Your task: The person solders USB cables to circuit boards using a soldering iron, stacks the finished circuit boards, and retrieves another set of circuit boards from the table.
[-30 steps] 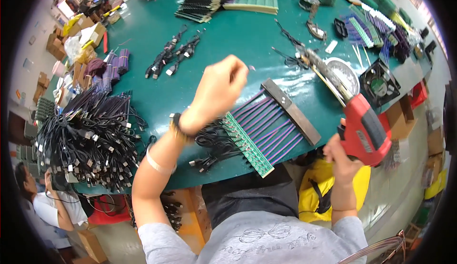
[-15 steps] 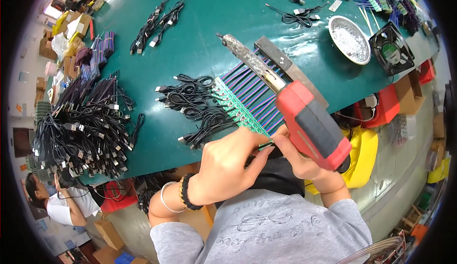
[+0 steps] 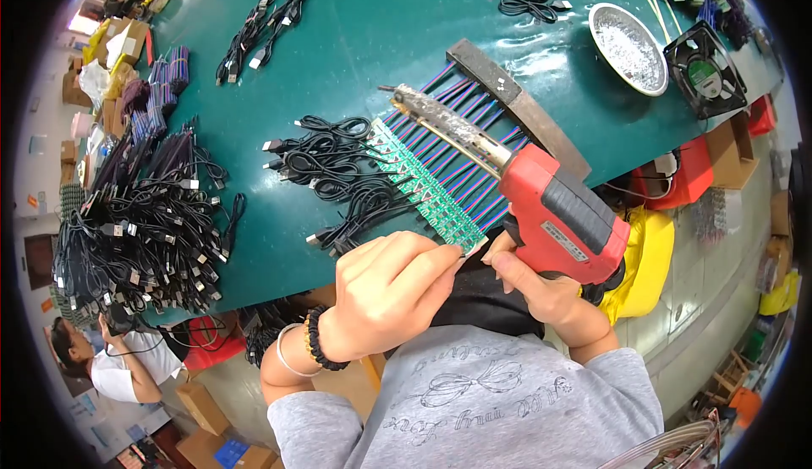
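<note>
A strip of green circuit boards (image 3: 427,190) lies slantwise on the table, its near end at my fingers. My left hand (image 3: 393,287) is closed in a pinch at that near corner; the fingertips partly hide what they grip. In my right hand (image 3: 541,287) is a red and black soldering gun (image 3: 562,215), its metal barrel slanting up and left above the strip, tip off the boards. My right thumb and forefinger come close to the strip's near end. Black USB cables (image 3: 338,164) lie along the strip's left side; thin coloured wires (image 3: 461,152) run from its right side.
A dark metal bar (image 3: 520,101) lies across the far wire ends. A big heap of black cables (image 3: 144,224) covers the table's left. At the right are a metal bowl of silvery bits (image 3: 626,50) and a black fan (image 3: 706,71). Someone in white (image 3: 127,372) sits lower left.
My left hand has drawn a little left and down from the strip's end, and my hands are farther apart. The soldering gun has turned slightly, its barrel lower; the view has shifted.
</note>
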### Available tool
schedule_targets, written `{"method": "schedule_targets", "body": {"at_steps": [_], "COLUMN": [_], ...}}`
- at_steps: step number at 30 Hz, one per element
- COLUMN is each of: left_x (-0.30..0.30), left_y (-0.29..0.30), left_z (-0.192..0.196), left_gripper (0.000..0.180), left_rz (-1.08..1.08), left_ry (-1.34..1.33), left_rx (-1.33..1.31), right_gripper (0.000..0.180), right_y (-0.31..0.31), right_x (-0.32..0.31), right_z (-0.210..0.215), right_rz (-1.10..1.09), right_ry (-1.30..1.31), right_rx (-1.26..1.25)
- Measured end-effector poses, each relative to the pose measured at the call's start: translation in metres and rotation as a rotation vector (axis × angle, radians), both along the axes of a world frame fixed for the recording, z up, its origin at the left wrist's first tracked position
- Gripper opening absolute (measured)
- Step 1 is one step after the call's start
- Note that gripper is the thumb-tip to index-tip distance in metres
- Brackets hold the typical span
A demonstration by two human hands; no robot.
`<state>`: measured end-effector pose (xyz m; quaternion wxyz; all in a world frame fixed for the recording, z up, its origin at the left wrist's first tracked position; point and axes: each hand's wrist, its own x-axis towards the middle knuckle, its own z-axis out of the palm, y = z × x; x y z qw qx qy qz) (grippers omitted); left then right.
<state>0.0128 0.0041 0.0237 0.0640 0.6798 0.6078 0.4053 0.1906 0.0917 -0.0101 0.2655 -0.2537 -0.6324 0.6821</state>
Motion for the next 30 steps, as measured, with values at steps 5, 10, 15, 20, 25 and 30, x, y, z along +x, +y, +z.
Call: {"method": "schedule_targets", "body": {"at_steps": [5,10,15,20,25,30], "left_x": [-0.005,-0.008,0.008,0.014,-0.008,-0.034], "left_y": [0.0,0.002,-0.006,-0.003,0.003,0.013], "left_z": [0.0,-0.004,-0.015,-0.021,-0.019,-0.027], "left_gripper": [0.019,0.019,0.017,0.016,0.017,0.015], "left_rz": [-0.073,-0.162,-0.107,-0.018,0.092,0.116], "left_ry": [0.081,0.218,0.167,0.195,0.243,0.075], "left_rx": [-0.001,0.05,0.068,0.111,0.062,-0.089], "right_gripper": [0.018,0.008,0.005,0.027,0.004,0.058], "right_y": [0.004,-0.003,-0.003,-0.008,-0.01,-0.005], "right_x": [-0.002,-0.003,-0.003,-0.005,0.002,0.053], "right_z": [-0.001,-0.001,0.001,-0.002,-0.003,-0.021], "right_rz": [-0.008,-0.045,0.061,-0.012,-0.063,0.008], "right_ry": [0.032,-0.076,-0.114,-0.078,-0.134,-0.122], "right_rx": [-0.011,0.199,0.06,0.19,0.133,0.337]}}
